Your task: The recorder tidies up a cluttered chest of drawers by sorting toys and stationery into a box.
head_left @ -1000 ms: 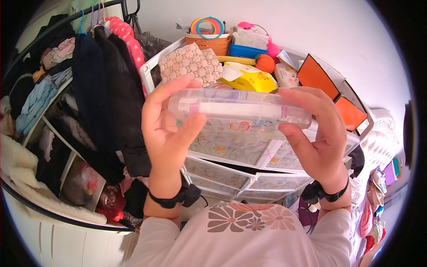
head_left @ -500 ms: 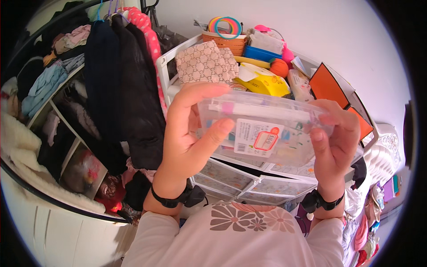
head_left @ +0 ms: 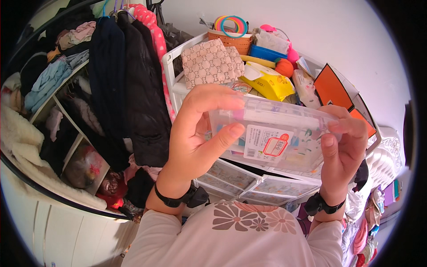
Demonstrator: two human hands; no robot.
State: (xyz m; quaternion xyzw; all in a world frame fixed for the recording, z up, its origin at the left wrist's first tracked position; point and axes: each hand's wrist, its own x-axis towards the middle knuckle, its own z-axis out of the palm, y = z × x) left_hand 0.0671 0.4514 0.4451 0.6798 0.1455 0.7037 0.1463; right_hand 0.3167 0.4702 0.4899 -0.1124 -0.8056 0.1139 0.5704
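Observation:
Both hands hold up a clear plastic box [head_left: 293,153] in front of my chest, its long side facing me. A white label with a red-framed sticker [head_left: 269,142] is stuck on that side. My left hand [head_left: 200,129] grips the box's left end, thumb on the near face and fingers over the top edge. At the opposite end, my right hand [head_left: 344,142] pinches the corner between thumb and fingers. Small coloured things show faintly through the plastic, too blurred to name. Each wrist wears a black band.
Behind the box stands a white drawer cabinet [head_left: 231,178]. On its top are a patterned beige cloth item [head_left: 211,64], a yellow soft pack [head_left: 269,82], an orange basket [head_left: 231,42], a blue tray [head_left: 265,52] and an open orange box [head_left: 331,86]. Dark clothes [head_left: 147,89] hang at left beside shelves.
The view has shifted slightly, so the cabinet top sits a little farther right. The box and both hands have moved slightly right in the picture; the grip looks the same.

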